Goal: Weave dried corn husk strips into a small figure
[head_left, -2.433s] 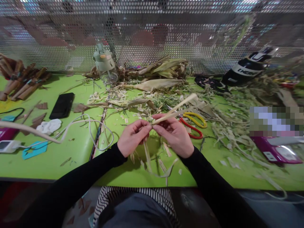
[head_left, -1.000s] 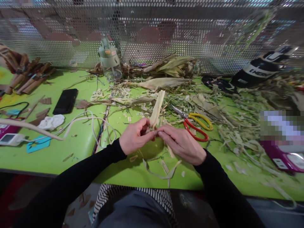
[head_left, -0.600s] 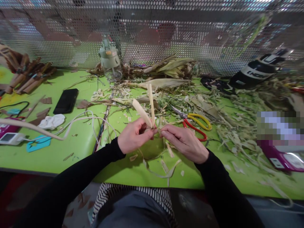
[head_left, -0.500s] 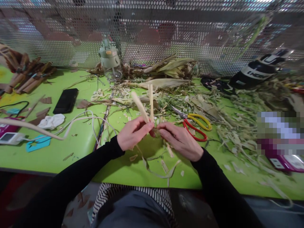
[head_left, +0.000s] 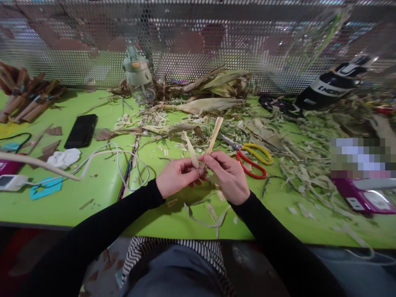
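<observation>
Two pale corn husk strips stick up from between my hands at the middle of the green table [head_left: 102, 206]. My left hand [head_left: 175, 177] pinches the base of the left husk strip [head_left: 192, 150]. The right husk strip [head_left: 215, 135] leans to the right, gripped low down between the fingers of my right hand [head_left: 229, 175]. Both hands' fingertips meet, and the joint between the strips is hidden there. Just beyond my right hand lie scissors [head_left: 244, 152] with one red and one yellow handle. A loose curled husk strip [head_left: 207, 223] rests below my hands.
Dried corn husks [head_left: 216, 84] and shredded scraps [head_left: 309, 165] spread across the back and right. A clear bottle [head_left: 139, 80] stands at the perforated metal screen [head_left: 192, 45]. On the left are a black phone [head_left: 81, 130], white cable [head_left: 117, 154] and brown rolled bundles [head_left: 31, 95].
My right hand has moved up to grip the right strip, which now leans further right. The two strips are spread wider apart. The camera view has shifted slightly.
</observation>
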Tool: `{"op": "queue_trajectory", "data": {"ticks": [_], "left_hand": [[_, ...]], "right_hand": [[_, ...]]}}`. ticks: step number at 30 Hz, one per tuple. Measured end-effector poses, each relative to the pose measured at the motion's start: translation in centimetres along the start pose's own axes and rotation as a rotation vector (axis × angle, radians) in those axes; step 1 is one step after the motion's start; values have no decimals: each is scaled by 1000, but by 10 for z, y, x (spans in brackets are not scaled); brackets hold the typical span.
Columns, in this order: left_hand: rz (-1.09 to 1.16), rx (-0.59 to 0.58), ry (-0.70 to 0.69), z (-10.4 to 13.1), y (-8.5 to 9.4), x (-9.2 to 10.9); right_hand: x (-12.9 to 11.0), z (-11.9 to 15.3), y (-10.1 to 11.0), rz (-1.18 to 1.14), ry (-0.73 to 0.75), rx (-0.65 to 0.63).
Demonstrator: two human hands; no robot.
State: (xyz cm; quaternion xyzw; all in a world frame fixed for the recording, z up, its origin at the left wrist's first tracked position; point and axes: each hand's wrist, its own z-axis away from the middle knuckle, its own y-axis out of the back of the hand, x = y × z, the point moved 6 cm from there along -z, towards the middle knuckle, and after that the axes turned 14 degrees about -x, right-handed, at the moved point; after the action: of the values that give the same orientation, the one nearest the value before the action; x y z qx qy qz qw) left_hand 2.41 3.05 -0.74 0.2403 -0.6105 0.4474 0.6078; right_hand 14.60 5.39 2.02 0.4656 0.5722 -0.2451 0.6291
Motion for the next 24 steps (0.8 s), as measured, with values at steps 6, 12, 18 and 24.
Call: {"op": "queue_trajectory", "data": {"ticks": [6,12,18,24], "left_hand": [[251,88,-99,-2,8,0],[366,157,-203,0,12,6],[287,133,-165,2,7,5],[282,142,-176,3,6,8]], "right_hand": [[-19,3,10,403,157,163],[-17,2,-22,625,169,-65],[-12,1,-33,506,135,-181],[-11,4,-34,472,118,-241]]}}
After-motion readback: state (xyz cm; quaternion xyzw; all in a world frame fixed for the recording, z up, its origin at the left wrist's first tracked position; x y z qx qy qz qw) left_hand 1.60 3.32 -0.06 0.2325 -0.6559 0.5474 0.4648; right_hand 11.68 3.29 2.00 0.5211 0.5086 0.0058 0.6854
